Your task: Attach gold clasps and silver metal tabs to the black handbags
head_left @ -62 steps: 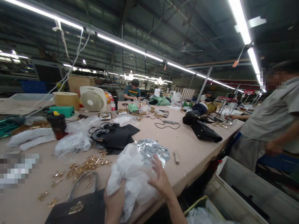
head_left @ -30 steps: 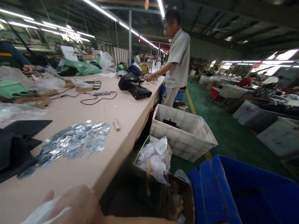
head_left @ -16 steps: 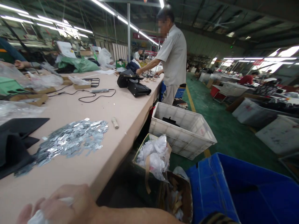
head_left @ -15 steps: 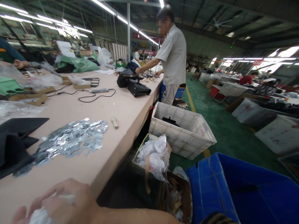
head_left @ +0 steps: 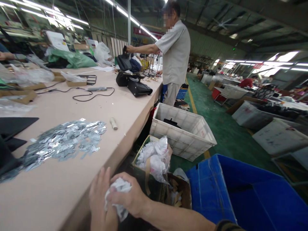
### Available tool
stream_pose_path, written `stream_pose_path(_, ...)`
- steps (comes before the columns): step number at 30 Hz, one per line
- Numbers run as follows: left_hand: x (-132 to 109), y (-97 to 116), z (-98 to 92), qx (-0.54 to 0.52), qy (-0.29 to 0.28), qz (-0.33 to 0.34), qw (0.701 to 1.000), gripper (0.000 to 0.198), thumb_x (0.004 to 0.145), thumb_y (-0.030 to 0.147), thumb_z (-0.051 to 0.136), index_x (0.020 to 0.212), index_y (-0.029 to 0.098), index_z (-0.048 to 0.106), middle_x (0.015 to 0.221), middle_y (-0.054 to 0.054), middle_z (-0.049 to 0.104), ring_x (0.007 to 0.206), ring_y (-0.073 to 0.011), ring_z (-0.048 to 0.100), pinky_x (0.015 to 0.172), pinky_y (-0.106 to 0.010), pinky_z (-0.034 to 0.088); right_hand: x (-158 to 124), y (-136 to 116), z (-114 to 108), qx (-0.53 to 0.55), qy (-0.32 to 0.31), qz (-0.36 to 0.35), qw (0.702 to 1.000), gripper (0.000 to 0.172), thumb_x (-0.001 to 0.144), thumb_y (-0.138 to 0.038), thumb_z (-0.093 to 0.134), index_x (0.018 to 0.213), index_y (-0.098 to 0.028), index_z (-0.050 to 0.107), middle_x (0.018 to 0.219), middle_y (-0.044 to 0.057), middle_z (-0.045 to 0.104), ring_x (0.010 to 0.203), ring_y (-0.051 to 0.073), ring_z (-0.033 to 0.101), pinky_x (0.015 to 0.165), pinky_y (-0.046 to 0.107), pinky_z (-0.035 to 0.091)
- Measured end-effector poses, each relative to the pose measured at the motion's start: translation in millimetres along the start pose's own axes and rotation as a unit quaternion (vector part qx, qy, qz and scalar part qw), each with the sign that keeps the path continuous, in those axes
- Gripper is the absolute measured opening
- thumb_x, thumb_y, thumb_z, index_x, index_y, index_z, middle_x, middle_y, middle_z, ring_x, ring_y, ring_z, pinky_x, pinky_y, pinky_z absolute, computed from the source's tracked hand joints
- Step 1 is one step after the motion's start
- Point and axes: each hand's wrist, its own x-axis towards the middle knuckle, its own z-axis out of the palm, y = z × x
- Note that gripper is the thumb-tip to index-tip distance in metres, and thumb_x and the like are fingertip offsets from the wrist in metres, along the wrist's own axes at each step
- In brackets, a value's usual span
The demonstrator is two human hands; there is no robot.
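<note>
My right hand (head_left: 133, 195) is closed round a crumpled wad of thin white tissue or plastic (head_left: 120, 187), off the table's front edge. Beside it my left hand (head_left: 99, 191) points up with its fingers stretched out, its palm side against the wad. Part of the wad hangs below the right hand's fingers. Beyond the hands, a spread pile of small flat metal plates (head_left: 64, 141) lies on the pale table (head_left: 60, 189). A short light-coloured cylinder (head_left: 113, 124) lies right of the pile.
Under the table edge stand a box of white plastic bags (head_left: 154, 157) and a carton of scraps (head_left: 179, 192). A white crate (head_left: 183, 134) and a blue bin (head_left: 209, 189) stand right. A co-worker (head_left: 174, 51) handles black bags (head_left: 138, 85) farther along. Black sheets (head_left: 14, 128) lie left.
My right hand has moved right, from over the table to beyond its edge, with the white wad. My left hand has come into view beside it. The co-worker has lifted a dark bag.
</note>
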Motion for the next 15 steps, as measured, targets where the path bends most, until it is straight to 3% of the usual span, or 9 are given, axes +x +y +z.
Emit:
stream_pose_path(4,-25,21,31.3,-0.047,-0.165,-0.083,0.982,0.059,0.103,0.050,0.040,0.156,0.025,0.045,0.161,-0.010,0.047,0.147,-0.0335,0.047,0.118,-0.061,0.043,-24,-9,-76,-0.085,0.042,-0.031,0.995,0.049,0.057,-0.046,0.098,0.085,-0.016,0.072,0.068,-0.004,0.063,0.058,0.009,0.051,0.056,0.021,0.042)
stream_pose_path(7,-36,19,32.7,-0.089,-0.273,-0.106,0.952,0.052,0.100,0.052,0.050,0.147,0.030,0.058,0.152,-0.004,0.059,0.139,-0.0283,0.057,0.117,-0.049,0.048,-34,-26,-150,-0.081,0.199,-0.101,0.971,0.044,0.066,-0.050,0.092,0.086,-0.019,0.068,0.064,-0.004,0.060,0.053,0.011,0.050,0.051,0.021,0.039)
stream_pose_path(10,-37,5,24.7,-0.084,-0.287,-0.101,0.949,0.046,0.097,0.053,0.054,0.135,0.031,0.069,0.138,-0.001,0.070,0.130,-0.0275,0.065,0.115,-0.044,0.050,-33,-39,-221,-0.056,0.402,-0.167,0.899,0.050,0.064,-0.055,0.089,0.091,-0.020,0.066,0.068,-0.004,0.062,0.056,0.013,0.053,0.053,0.024,0.043)
stream_pose_path(11,-37,-1,22.0,-0.077,-0.281,-0.104,0.951,0.045,0.097,0.054,0.054,0.131,0.031,0.072,0.135,-0.001,0.072,0.128,-0.0276,0.067,0.114,-0.044,0.050,-32,-40,-240,-0.074,0.433,-0.155,0.885,0.051,0.063,-0.056,0.089,0.090,-0.020,0.066,0.069,-0.004,0.062,0.058,0.014,0.055,0.054,0.024,0.044)
stream_pose_path(13,-37,-10,17.6,-0.070,-0.270,-0.115,0.954,0.046,0.096,0.056,0.053,0.128,0.030,0.074,0.133,-0.002,0.073,0.125,-0.0275,0.068,0.112,-0.044,0.051,-30,-35,-269,-0.135,0.436,-0.121,0.881,0.050,0.065,-0.057,0.087,0.091,-0.019,0.067,0.071,-0.002,0.063,0.063,0.017,0.058,0.058,0.026,0.047)
stream_pose_path(15,-38,-16,14.2,-0.071,-0.262,-0.128,0.954,0.048,0.095,0.057,0.053,0.127,0.029,0.074,0.133,-0.002,0.073,0.124,-0.0274,0.069,0.111,-0.043,0.051,-30,-25,-285,-0.183,0.383,-0.088,0.901,0.049,0.071,-0.056,0.080,0.099,-0.018,0.067,0.080,0.001,0.067,0.073,0.020,0.064,0.065,0.028,0.051)
